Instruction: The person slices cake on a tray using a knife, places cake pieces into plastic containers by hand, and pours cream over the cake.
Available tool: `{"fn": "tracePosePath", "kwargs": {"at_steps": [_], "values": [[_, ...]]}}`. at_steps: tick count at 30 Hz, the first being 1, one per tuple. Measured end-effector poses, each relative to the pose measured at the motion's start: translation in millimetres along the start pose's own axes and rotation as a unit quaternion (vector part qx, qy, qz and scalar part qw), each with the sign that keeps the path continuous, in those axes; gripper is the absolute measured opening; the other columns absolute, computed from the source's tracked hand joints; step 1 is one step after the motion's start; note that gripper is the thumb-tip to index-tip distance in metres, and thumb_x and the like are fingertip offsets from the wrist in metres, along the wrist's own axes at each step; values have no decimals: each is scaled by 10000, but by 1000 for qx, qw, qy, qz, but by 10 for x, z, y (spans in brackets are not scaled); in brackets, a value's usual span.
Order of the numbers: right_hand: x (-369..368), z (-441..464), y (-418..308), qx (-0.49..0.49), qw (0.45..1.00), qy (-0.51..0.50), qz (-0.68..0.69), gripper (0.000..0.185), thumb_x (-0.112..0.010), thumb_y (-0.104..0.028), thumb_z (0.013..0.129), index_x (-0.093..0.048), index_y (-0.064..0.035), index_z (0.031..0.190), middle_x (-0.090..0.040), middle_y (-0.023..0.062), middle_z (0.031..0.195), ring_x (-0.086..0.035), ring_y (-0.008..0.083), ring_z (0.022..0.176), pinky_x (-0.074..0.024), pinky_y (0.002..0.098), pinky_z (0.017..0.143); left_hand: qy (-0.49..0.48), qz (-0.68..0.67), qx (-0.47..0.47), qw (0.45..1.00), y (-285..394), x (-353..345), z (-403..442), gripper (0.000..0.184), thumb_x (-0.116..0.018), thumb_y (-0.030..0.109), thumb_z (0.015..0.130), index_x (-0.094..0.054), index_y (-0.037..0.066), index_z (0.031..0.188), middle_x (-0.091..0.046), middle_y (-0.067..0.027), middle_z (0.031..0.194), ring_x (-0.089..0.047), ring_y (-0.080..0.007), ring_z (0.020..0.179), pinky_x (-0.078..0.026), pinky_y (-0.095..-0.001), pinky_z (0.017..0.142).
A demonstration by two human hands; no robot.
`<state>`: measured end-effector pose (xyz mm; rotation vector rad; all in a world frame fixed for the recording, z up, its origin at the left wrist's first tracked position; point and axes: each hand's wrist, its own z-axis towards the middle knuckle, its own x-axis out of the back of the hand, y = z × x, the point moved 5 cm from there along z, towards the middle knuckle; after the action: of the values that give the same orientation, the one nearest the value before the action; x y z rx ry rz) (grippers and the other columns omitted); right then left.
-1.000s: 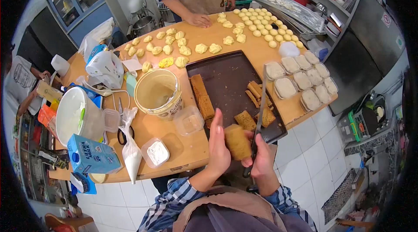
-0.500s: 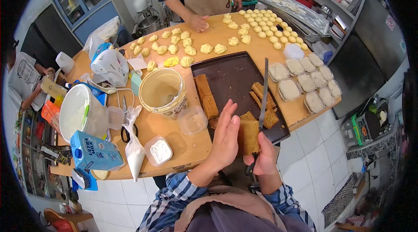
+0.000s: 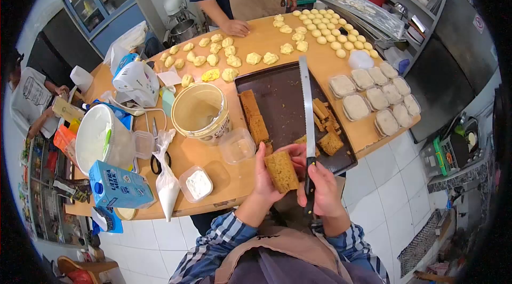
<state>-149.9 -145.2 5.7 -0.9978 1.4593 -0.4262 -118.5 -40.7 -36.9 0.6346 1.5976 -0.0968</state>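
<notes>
A piece of brown cake [image 3: 281, 171] rests in my left hand [image 3: 264, 181], whose fingers curl round it above the front of the tray. My right hand [image 3: 323, 191] grips the black handle of a long serrated knife [image 3: 308, 100], the blade pointing up and away from me. Below and beyond my hands lies the dark baking tray [image 3: 274, 92]. Along its left side sits a long strip of cake [image 3: 252, 116]; trimmed strips [image 3: 321, 116] and a cake chunk [image 3: 331, 143] lie at its right. My hands cover part of the tray's near edge.
Left of the tray stand a cream bucket [image 3: 200, 113], a clear container [image 3: 237, 144], a piping bag [image 3: 168, 177], a tub of white cream [image 3: 198, 184] and a milk carton [image 3: 120, 185]. Filled boxes [image 3: 356, 107] stand right. Across the table, a person's hand [image 3: 236, 27] rests near dough pieces [image 3: 233, 61].
My left hand has turned from flat beside the cake to cupped around it, and the cake has tilted. The knife has shifted left. The person opposite has drawn their hand back slightly.
</notes>
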Motion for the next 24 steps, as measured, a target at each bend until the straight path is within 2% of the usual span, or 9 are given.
{"fn": "tracePosePath", "kwargs": {"at_steps": [3, 6, 9, 11, 12, 15, 16, 21, 24], "values": [[-4, -107, -133, 26, 995, 14, -92, 348, -484, -153, 970, -479, 15, 1274, -618, 61, 888, -527, 122, 474, -420, 242, 416, -68, -71, 14, 995, -20, -59, -31, 817, -300, 707, 879, -564, -11, 1167, -572, -158, 1190, -587, -244, 1018, -475, -410, 895], [110, -316, -262, 45, 973, 55, -222, 363, -498, -123, 954, -476, 15, 1290, -597, 36, 807, -525, 97, 494, -419, 227, 436, 37, -44, -20, 998, -4, -115, -30, 798, -320, 714, 872, -595, 4, 1109, -585, -153, 1171, -588, -264, 1046, -484, -445, 897], [213, -540, -347, 51, 941, 109, -315, 336, -531, -104, 927, -534, 29, 1235, -602, 34, 750, -525, 69, 527, -429, 229, 476, 52, -57, -35, 996, 41, 51, 18, 824, -355, 782, 807, -615, 37, 1044, -614, -148, 1121, -611, -296, 966, -470, -494, 886], [289, -676, -374, 34, 910, 115, -396, 311, -544, -95, 915, -563, 33, 1198, -624, 62, 760, -536, 69, 540, -444, 245, 493, 13, -38, -54, 998, 73, 168, 68, 830, -370, 800, 777, -604, 57, 1062, -608, -133, 1130, -612, -285, 967, -482, -478, 884], [366, -751, -347, 24, 876, 119, -468, 292, -570, -77, 889, -586, 37, 1157, -663, 149, 854, -613, 149, 596, -484, 293, 554, -6, -28, -63, 998, 88, 198, 87, 834, -378, 809, 761, -598, 67, 1071, -606, -125, 1134, -612, -279, 967, -488, -470, 883], [342, -883, -295, 85, 814, 135, -559, 329, -599, -82, 872, -569, 28, 1180, -657, 216, 910, -659, 277, 686, -507, 340, 614, -42, -4, -105, 994, 141, 247, 150, 814, -451, 789, 730, -566, 81, 1115, -613, -95, 1081, -615, -253, 963, -510, -426, 850], [303, -923, -278, 145, 788, 121, -586, 363, -619, -98, 863, -556, 21, 1200, -647, 239, 932, -652, 364, 763, -512, 366, 650, -30, 6, -113, 993, 142, 273, 175, 799, -480, 773, 726, -558, 85, 1126, -613, -87, 1062, -615, -244, 957, -514, -414, 842], [258, -927, -270, 184, 762, 117, -610, 384, -644, -105, 846, -559, 0, 1206, -642, 220, 871, -640, 356, 697, -502, 371, 599, 36, 39, -151, 987, 169, 330, 189, 755, -579, 719, 706, -545, 104, 1141, -608, -59, 1000, -605, -219, 932, -509, -392, 836], [253, -930, -264, 181, 752, 104, -625, 404, -661, -106, 831, -559, -9, 1210, -638, 211, 846, -630, 351, 665, -492, 379, 573, 78, 42, -168, 982, 192, 329, 161, 753, -576, 730, 694, -549, 113, 1125, -606, -54, 990, -593, -211, 920, -494, -393, 848]]}}
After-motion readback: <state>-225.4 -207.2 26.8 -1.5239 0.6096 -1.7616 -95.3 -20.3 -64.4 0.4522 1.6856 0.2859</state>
